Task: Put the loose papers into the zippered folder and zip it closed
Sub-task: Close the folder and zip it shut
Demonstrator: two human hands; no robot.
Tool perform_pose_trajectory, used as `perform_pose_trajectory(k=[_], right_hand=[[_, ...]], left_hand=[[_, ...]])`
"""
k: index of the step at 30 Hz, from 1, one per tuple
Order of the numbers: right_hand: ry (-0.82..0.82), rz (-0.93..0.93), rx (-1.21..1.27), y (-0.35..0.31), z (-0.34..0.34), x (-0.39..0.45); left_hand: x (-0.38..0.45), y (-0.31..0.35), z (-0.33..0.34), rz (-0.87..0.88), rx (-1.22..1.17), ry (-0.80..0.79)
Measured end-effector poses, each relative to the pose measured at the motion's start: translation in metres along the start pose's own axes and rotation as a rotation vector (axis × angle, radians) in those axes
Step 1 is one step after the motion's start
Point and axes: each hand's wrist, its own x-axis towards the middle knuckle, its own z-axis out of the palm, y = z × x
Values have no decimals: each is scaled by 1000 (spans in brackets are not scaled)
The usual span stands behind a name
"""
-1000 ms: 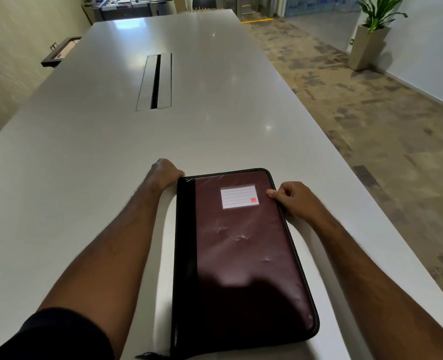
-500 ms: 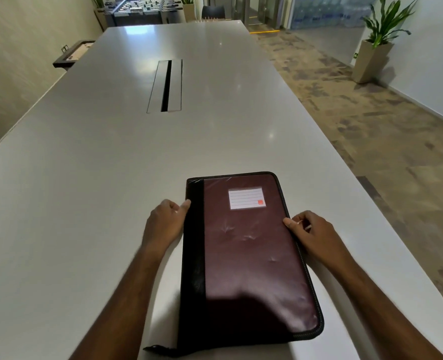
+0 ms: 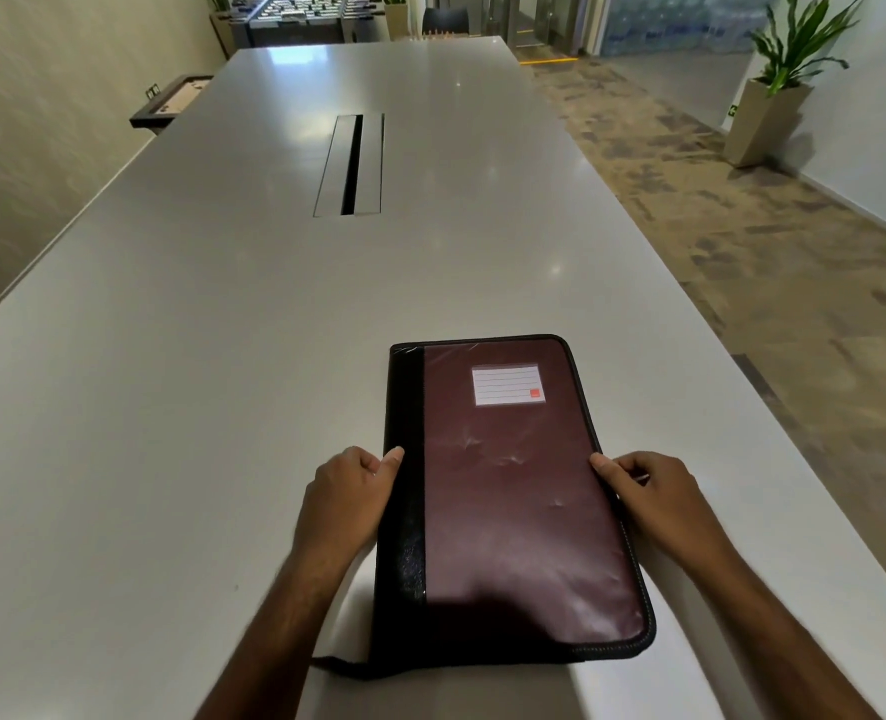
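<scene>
A maroon zippered folder (image 3: 513, 491) with a black spine and a white label lies flat and closed on the long grey table (image 3: 222, 356). My left hand (image 3: 347, 496) rests against its spine edge, thumb on the black strip. On the opposite side my right hand (image 3: 654, 501) grips the zipper edge with the thumb on the cover. A black zipper strap (image 3: 334, 663) trails from the folder's near left corner. No loose papers are in view.
A cable slot (image 3: 351, 166) is set into the table's middle. The table's right edge runs close to the folder, with patterned floor beyond. A potted plant (image 3: 778, 90) stands at the far right wall, and a foosball table (image 3: 300, 13) stands past the table's far end.
Both hands have slid from the folder's far corners back along its sides to about mid-length. The view has tilted up, so the folder sits lower in frame.
</scene>
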Motion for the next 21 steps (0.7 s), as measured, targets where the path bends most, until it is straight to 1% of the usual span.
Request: perform_pose_trajectory(k=[10, 16, 21], right_hand=[[-143, 128, 231, 1, -11, 7], [-160, 62, 214, 0, -11, 3], [-190, 82, 403, 1, -16, -3]], left_hand=[[-3, 3, -2, -14, -19, 31], [-5, 4, -6, -46, -98, 14], [-5, 14, -9, -29, -125, 17]])
